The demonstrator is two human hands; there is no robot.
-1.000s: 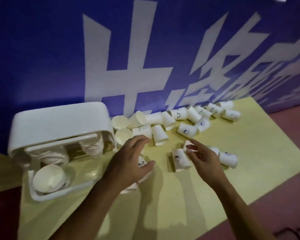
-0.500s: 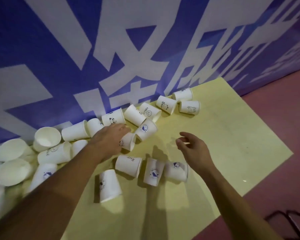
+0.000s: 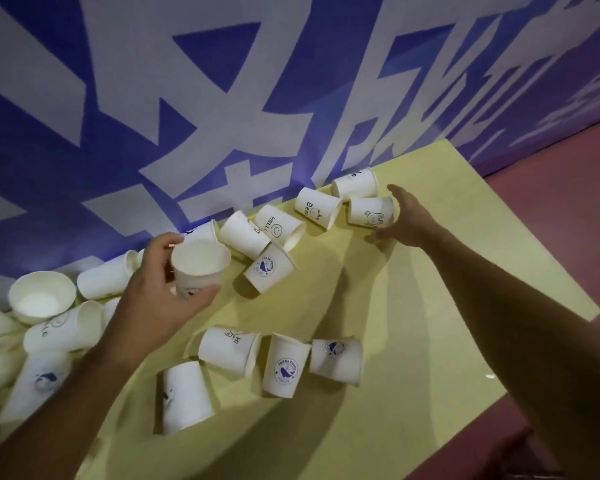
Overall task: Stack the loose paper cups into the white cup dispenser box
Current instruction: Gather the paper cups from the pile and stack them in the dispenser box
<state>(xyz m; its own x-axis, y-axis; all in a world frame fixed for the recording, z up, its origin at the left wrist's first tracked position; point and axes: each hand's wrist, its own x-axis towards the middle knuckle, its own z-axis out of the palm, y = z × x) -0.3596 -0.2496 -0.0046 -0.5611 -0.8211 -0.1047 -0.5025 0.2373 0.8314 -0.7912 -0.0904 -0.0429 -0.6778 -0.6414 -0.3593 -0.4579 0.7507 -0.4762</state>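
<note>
Several loose white paper cups lie scattered over the yellow table (image 3: 430,306). My left hand (image 3: 160,292) grips one cup (image 3: 199,268) upright, its open mouth facing me, lifted a little above the table. My right hand (image 3: 407,220) reaches to the far right and curls around a cup with a bear drawing (image 3: 369,211) lying on its side; thumb and fingers touch its rim end. A cup marked "Bear" (image 3: 314,207) and another cup (image 3: 354,183) lie right beside it. The white dispenser box is out of view.
A blue wall with big white characters (image 3: 257,98) rises directly behind the table. Several cups lie near the front (image 3: 284,365), more pile up at the left edge (image 3: 42,299). Reddish floor (image 3: 568,220) shows past the table's right edge.
The view swung right and the dispenser box left the frame. My left hand picked up a cup and turned it upright. My right hand moved from mid-table to the far-right cups.
</note>
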